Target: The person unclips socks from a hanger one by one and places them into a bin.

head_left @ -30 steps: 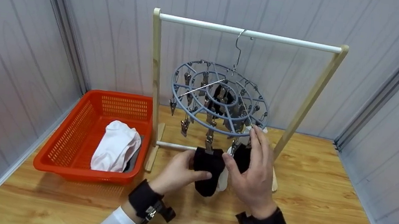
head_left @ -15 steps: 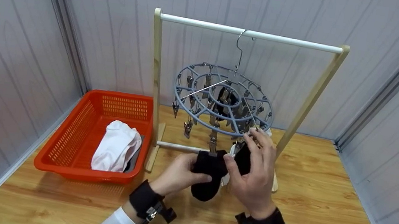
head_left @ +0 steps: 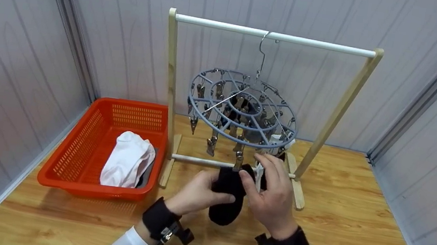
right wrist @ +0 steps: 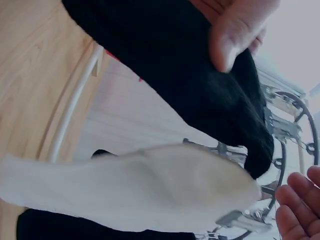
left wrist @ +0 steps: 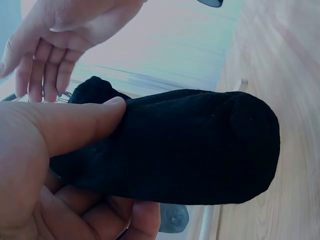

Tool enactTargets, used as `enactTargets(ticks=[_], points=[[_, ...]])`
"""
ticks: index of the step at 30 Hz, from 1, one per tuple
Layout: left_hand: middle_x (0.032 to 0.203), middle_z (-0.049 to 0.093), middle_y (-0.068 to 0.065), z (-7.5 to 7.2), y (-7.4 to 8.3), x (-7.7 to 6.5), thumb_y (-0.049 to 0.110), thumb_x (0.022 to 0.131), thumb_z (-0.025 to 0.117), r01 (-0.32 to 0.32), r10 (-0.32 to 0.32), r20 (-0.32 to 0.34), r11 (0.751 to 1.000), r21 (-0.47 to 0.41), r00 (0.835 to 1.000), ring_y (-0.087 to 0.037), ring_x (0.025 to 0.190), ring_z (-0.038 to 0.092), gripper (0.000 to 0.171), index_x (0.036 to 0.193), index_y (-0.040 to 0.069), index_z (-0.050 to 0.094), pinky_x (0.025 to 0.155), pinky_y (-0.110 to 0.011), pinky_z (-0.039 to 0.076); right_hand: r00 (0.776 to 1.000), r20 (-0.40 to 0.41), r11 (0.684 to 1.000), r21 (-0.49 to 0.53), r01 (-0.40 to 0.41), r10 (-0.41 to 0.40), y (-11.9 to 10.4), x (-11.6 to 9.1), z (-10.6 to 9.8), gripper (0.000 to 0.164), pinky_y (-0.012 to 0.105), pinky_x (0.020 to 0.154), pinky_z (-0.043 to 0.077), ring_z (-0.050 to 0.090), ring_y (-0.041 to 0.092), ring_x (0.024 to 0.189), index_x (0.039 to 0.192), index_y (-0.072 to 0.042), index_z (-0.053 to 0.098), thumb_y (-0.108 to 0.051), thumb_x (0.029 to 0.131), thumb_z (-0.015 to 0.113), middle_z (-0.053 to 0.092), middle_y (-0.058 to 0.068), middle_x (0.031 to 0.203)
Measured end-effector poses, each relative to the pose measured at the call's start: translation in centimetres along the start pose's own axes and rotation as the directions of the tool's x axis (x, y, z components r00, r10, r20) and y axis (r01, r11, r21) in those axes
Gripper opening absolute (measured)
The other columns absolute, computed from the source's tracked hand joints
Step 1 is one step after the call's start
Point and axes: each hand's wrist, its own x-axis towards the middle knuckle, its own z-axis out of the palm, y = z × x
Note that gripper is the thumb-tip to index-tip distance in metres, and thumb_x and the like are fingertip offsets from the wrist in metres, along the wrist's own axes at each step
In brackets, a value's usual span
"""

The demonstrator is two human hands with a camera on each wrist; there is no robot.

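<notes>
In the head view a black sock [head_left: 225, 214] hangs from a metal clip [head_left: 238, 162] at the front of a round grey clip hanger [head_left: 256, 143]. My left hand [head_left: 200, 195] pinches the sock from its left side, thumb in front and fingers behind; the left wrist view shows this grip on the black sock [left wrist: 200, 150] up close. To the right of the sock's upper end is my right hand [head_left: 272, 196], its fingers loosely bent with nothing held. A white sock [right wrist: 135, 187] hangs close by in the right wrist view, with more black cloth below it.
The hanger hooks over the white bar [head_left: 223, 25] of a wooden-sided rack [head_left: 337, 113]. Several clips and a few dark and white socks hang behind. On the left an orange basket [head_left: 64, 187] holds white socks [head_left: 127, 161] and something grey.
The hanger has turned a little, and the clipped sock has shifted slightly right with my left hand. My right hand has come down from the ring's edge.
</notes>
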Motion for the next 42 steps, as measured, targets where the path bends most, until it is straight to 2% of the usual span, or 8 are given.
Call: enactTargets(ticks=[3,6,11,15,22,32,38,42], points=[[0.111,0.081,-0.002,0.04,0.05,-0.03,0.021,0.095,0.089,-0.006,0.006,0.02,1.0,-0.005,1.0,-0.015,0.098,0.075,0.033,0.123,0.007,0.079,0.089,-0.038,0.062,0.994,0.065,0.992,0.09,-0.088,0.083,0.14,-0.27,0.23,0.044,0.038,0.111,0.051,0.068,0.031,0.127,0.143,-0.001,0.068,-0.019,0.105,0.077,0.072,0.015,0.136],[0.112,0.082,-0.003,0.11,0.06,-0.01,0.02,0.095,0.089,-0.017,0.017,0.037,1.0,-0.013,0.999,-0.016,0.099,0.076,0.032,0.124,0.007,0.08,0.09,-0.037,0.062,0.968,0.155,0.954,0.196,-0.226,0.197,0.16,-0.43,0.27,0.051,0.036,0.117,0.047,0.065,0.03,0.135,0.151,0.0,0.061,-0.01,0.104,0.077,0.069,0.015,0.145],[0.113,0.082,-0.003,0.31,-0.14,0.13,0.019,0.096,0.089,-0.034,0.035,0.049,0.999,-0.01,0.998,-0.015,0.1,0.076,0.03,0.122,0.007,0.081,0.091,-0.036,0.061,0.88,0.297,0.825,0.329,-0.459,0.371,-0.01,-0.5,-0.02,0.057,0.045,0.125,0.041,0.057,0.029,0.147,0.162,0.001,0.05,-0.011,0.11,0.071,0.058,0.018,0.16],[0.112,0.082,-0.003,0.34,-0.11,0.1,0.02,0.096,0.089,-0.024,0.024,0.043,1.0,-0.007,0.999,-0.015,0.099,0.076,0.029,0.121,0.007,0.081,0.091,-0.035,0.06,0.83,0.363,0.726,0.413,-0.55,0.423,-0.05,-0.3,-0.24,0.056,0.056,0.125,0.038,0.055,0.028,0.148,0.165,0.001,0.045,-0.012,0.114,0.065,0.054,0.017,0.164],[0.115,0.081,-0.003,0.23,0.11,0.05,0.023,0.097,0.089,-0.026,0.025,0.045,1.0,0.012,0.999,-0.016,0.103,0.075,0.034,0.125,0.007,0.079,0.094,-0.038,0.06,0.825,0.385,0.633,0.53,-0.565,0.414,-0.05,0.22,-0.42,0.051,0.032,0.109,0.053,0.069,0.027,0.126,0.162,0.008,0.044,-0.006,0.115,0.06,0.07,0.029,0.134],[0.109,0.081,0.0,0.16,0.08,0.11,0.023,0.096,0.089,-0.041,0.039,0.057,0.999,0.034,0.998,-0.013,0.097,0.074,0.028,0.12,0.009,0.081,0.091,-0.038,0.059,0.843,0.343,0.648,0.538,-0.539,0.415,-0.41,0.26,-0.29,0.038,0.029,0.099,0.058,0.072,0.025,0.115,0.149,0.012,0.059,-0.001,0.114,0.06,0.071,0.028,0.128],[0.108,0.082,0.0,0.1,0.11,0.05,0.022,0.096,0.088,-0.033,0.031,0.058,0.999,0.033,0.998,-0.013,0.095,0.074,0.027,0.118,0.008,0.081,0.09,-0.037,0.06,0.86,0.303,0.706,0.492,-0.51,0.41,-0.43,0.32,-0.16,0.023,0.028,0.098,0.057,0.072,0.019,0.106,0.131,0.009,0.072,-0.002,0.112,0.064,0.076,0.021,0.115],[0.109,0.082,-0.001,0.03,0.18,-0.02,0.021,0.098,0.087,-0.026,0.025,0.068,0.999,0.022,0.997,-0.014,0.096,0.075,0.026,0.119,0.008,0.082,0.091,-0.037,0.06,0.861,0.299,0.711,0.486,-0.509,0.412,-0.49,0.37,-0.24,0.02,0.029,0.096,0.056,0.07,0.02,0.103,0.127,0.007,0.073,-0.003,0.112,0.064,0.075,0.019,0.109]])
